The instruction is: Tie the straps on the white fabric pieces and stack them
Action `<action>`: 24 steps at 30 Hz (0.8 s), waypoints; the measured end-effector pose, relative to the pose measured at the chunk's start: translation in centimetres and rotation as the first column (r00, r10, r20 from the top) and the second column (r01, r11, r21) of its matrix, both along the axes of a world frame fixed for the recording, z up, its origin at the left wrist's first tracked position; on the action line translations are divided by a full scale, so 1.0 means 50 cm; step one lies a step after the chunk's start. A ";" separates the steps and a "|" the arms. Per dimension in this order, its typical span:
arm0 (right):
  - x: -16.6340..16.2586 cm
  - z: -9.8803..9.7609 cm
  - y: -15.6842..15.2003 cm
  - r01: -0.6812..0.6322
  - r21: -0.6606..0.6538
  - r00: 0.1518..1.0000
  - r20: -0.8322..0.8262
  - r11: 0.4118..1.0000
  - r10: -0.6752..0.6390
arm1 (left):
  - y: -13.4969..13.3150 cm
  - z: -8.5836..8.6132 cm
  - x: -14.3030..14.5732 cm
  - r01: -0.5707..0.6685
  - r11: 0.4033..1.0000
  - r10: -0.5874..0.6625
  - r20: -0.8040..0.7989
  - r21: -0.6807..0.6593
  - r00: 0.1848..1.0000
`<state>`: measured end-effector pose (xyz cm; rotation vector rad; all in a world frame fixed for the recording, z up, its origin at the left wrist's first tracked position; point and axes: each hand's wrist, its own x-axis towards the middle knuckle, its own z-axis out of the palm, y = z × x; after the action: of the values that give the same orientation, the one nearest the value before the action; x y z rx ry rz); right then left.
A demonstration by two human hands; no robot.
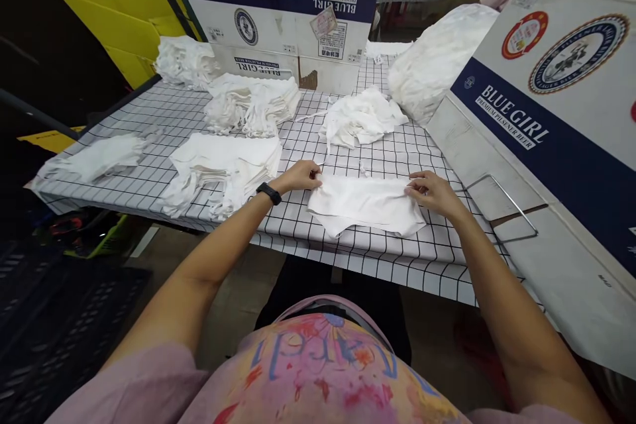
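Observation:
A white fabric piece [365, 205] lies spread on the checked tablecloth in front of me. My left hand [301, 176] pinches its upper left corner, and a dark band circles that wrist. At the upper right corner, my right hand [431, 192] grips the cloth between thumb and fingers. Left of my left hand sits a layered stack of similar white pieces [231, 156]. Beyond the spread piece is a loose, crumpled heap of white fabric [362, 116].
Cardboard beer boxes [278, 0] stand at the back, and another box [556, 112] leans along the right. More white stacks [253, 99] and a thin pile [94, 158] lie on the left. A stuffed white bag [437, 59] sits behind the heap. The table's front edge [368, 271] is near my waist.

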<state>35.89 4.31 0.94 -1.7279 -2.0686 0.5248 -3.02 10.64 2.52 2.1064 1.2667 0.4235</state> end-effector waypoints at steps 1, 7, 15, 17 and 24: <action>0.004 0.006 -0.001 0.005 0.017 1.000 -0.004 1.000 -0.005 | 0.000 0.002 -0.001 0.011 1.000 -0.011 -0.007 0.003 1.000; 0.035 0.080 -0.031 -0.030 0.073 0.999 0.027 0.997 0.028 | -0.012 0.038 -0.022 0.032 0.998 -0.031 -0.015 0.052 0.999; 0.029 0.190 -0.080 -0.054 0.300 0.992 0.128 0.952 0.016 | -0.026 0.164 -0.045 -0.100 0.985 0.042 0.368 0.139 0.929; 0.021 0.213 -0.084 -0.092 0.354 0.988 0.152 0.931 0.040 | -0.025 0.197 -0.044 -0.156 0.970 0.061 0.438 0.184 0.897; 0.001 0.289 -0.089 -0.026 0.428 0.999 0.032 0.903 0.014 | -0.024 0.304 -0.037 -0.319 0.876 0.090 0.526 0.362 0.846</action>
<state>35.95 -0.12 15.38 -1.4592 -2.0310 0.0360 -4.85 9.42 17.70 2.0020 1.1600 1.3728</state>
